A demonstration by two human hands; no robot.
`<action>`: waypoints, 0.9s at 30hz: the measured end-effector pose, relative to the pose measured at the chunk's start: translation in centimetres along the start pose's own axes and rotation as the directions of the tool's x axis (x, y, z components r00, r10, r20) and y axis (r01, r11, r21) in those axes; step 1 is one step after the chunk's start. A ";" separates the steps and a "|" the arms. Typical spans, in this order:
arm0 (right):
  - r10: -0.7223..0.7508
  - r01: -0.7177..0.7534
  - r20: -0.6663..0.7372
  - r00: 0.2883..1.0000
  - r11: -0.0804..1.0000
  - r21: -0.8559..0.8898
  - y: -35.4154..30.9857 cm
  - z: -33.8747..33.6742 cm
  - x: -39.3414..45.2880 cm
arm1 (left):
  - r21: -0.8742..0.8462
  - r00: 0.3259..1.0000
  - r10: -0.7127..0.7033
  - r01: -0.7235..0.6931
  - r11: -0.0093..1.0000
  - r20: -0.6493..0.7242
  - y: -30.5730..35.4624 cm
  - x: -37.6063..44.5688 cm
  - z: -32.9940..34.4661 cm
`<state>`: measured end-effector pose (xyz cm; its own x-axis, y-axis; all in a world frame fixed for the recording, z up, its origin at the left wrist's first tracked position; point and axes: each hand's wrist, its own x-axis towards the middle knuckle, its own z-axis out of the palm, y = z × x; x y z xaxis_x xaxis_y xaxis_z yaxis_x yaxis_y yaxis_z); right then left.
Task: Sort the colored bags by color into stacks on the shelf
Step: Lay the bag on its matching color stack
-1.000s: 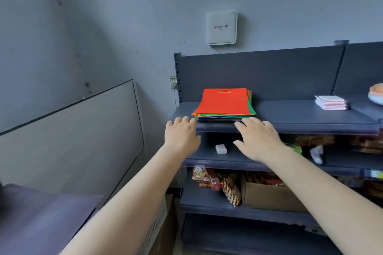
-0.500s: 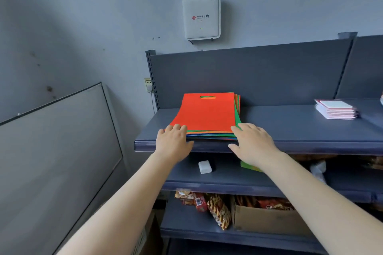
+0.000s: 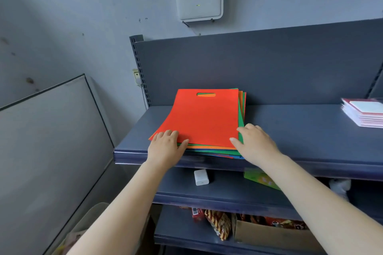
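Still unsorted: flat red non-woven bag with a cut-out handle [image 3: 204, 117] topping a mixed pile of orange, green and blue bags [image 3: 217, 151] near the left end of the dark blue-grey metal shelf [image 3: 300, 130], front edges fanned out, probably for picking by colour. Left hand [image 3: 165, 147] flat on the pile's near left corner, fingers straight, thumb on the red edge, gripping nothing. Right hand [image 3: 253, 143] at the near right corner, fingers loosely bent over the bag edges, thumb on top; a true pinch not discernible. Both forearms extended forward.
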<state>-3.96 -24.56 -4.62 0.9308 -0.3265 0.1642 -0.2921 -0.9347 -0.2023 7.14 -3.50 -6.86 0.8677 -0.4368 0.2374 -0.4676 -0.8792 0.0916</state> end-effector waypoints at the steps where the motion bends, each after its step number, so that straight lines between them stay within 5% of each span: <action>1: 0.031 -0.031 0.001 1.000 0.999 0.019 0.3 0.3 0.7 | -0.031 1.000 -0.004 0.004 1.000 0.003 -0.1 0.4 0.5; 7: 0.285 -0.279 0.039 0.958 0.890 0.361 2.4 2.1 3.5 | -0.111 0.991 0.125 -0.130 0.985 -0.049 0.7 1.4 2.8; 15: 0.368 -0.234 -0.156 0.916 0.810 0.538 4.4 3.5 4.8 | -0.253 0.955 0.296 -0.293 0.922 -0.026 1.6 2.7 2.4; 23: 0.485 -0.165 -0.305 0.819 0.710 0.685 8.0 4.9 6.1 | -0.283 1.000 0.023 -0.018 0.959 0.014 -0.9 6.1 2.5; 27: 0.516 -0.112 -0.321 0.794 0.643 0.758 9.0 5.7 6.5 | -0.409 0.973 -0.212 0.230 0.883 0.089 -2.7 6.9 2.6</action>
<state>0.72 -34.29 -10.82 0.5177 -0.7869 0.3358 -0.1252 -0.4580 -0.8801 14.87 -4.66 -8.01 0.9586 -0.2558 0.1252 -0.2826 -0.7991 0.5306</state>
